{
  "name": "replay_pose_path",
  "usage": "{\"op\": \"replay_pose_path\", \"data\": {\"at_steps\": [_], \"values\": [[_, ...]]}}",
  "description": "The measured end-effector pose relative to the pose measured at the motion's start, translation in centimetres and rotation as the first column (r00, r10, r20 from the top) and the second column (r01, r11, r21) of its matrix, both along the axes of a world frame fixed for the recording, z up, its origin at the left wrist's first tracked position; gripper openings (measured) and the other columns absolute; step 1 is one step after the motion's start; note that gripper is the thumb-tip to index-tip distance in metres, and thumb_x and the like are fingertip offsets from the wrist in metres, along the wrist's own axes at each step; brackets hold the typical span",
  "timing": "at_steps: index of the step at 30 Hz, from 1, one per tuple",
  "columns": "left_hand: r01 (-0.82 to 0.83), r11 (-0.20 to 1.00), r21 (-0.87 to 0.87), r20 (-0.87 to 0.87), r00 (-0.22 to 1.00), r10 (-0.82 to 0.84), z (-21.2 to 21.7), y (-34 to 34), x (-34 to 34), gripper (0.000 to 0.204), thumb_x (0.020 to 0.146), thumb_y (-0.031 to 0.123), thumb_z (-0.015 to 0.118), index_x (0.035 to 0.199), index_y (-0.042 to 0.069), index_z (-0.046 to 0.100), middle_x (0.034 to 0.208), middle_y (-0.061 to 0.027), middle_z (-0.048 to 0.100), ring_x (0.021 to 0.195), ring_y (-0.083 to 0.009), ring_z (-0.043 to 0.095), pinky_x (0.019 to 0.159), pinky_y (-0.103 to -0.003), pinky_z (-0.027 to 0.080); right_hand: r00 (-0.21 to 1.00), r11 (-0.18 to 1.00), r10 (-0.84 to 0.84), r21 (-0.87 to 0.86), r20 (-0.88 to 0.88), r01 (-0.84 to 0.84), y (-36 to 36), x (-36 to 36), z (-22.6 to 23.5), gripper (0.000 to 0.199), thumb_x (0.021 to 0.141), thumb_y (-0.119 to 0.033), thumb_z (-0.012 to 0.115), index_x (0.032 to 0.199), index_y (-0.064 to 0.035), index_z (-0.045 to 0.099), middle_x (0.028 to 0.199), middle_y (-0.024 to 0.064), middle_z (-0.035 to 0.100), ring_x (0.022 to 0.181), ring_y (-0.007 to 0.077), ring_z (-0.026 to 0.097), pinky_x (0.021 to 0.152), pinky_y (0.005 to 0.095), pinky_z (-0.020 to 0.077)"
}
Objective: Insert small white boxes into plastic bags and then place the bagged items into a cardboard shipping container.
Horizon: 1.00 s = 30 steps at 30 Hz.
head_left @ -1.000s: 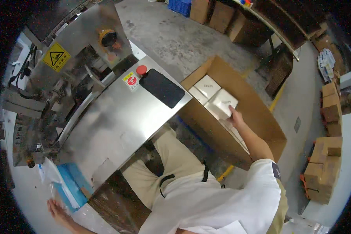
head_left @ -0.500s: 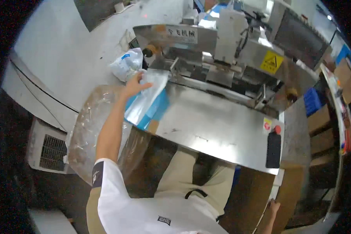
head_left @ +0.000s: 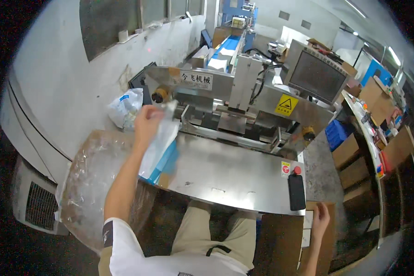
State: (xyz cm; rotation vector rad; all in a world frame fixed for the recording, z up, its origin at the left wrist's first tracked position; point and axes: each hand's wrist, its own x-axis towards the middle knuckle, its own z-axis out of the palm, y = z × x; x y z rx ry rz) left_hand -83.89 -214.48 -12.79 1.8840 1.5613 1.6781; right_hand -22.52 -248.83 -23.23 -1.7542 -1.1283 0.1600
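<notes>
clear plastic packet (head_left: 158, 145) hangs over the steel table's (head_left: 234, 177) left edge | my left hand (head_left: 147, 123) closed around its top, lifted | my right hand (head_left: 320, 216) open, resting on cardboard box (head_left: 280, 244) | packaging machine (head_left: 243, 99) behind

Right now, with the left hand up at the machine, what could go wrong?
1. The left hand holds a clear bag close to the machine's infeed parts; fingers or film might catch there.
2. The bag hangs loose over the steel table's edge, above the plastic-lined box; it could slip from the grip.
3. The right hand rests on a carton far off to the side, so the reach looks stretched.
</notes>
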Motion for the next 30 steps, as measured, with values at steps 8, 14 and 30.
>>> {"op": "replay_pose_path", "data": {"at_steps": [8, 14, 30], "values": [[0.590, 0.771, -0.239, -0.302, 0.710, -0.636, 2.9, -16.8, 15.0, 0.040, 0.085, 0.017, 0.070, 0.120, 0.005, 0.056, 0.100, -0.0155, 0.070, 0.088, -0.0275, 0.071, 0.073, -0.039, 0.054, 0.672, 0.708, 0.699, -0.106, 0.244, -0.699, 11.7, -26.1, 12.5, 0.055, 0.079, -0.023, 0.080, 0.123, -0.0026, 0.054, 0.118, 0.0189, 0.065, 0.102, 0.0309, 0.067, 0.086, 0.0394, 0.0528], [0.733, 0.456, -0.504, 0.294, 0.642, -0.708, 0.2, -19.4, 13.0, 0.041, 0.085, 0.012, 0.073, 0.121, -0.001, 0.058, 0.089, -0.0138, 0.072, 0.083, -0.0160, 0.070, 0.073, -0.030, 0.054, 0.525, 0.520, 0.839, -0.076, -0.142, -0.851, 10.3, -24.7, 12.1, 0.012, 0.091, -0.012, 0.064, 0.089, -0.0013, 0.067, 0.081, 0.0107, 0.072, 0.073, 0.0190, 0.071, 0.064, 0.0324, 0.0534], [0.751, 0.653, -0.096, -0.415, 0.566, -0.712, -2.9, -20.0, 15.2, 0.047, 0.082, 0.019, 0.072, 0.126, 0.012, 0.058, 0.093, -0.0088, 0.070, 0.084, -0.0325, 0.065, 0.069, -0.041, 0.053, 0.553, 0.650, 0.647, -0.001, 0.526, -0.760, 10.2, -24.5, 8.6, 0.017, 0.073, -0.007, 0.076, 0.083, -0.0038, 0.064, 0.083, 0.0122, 0.066, 0.084, 0.0317, 0.065, 0.072, 0.0416, 0.0528]]}}
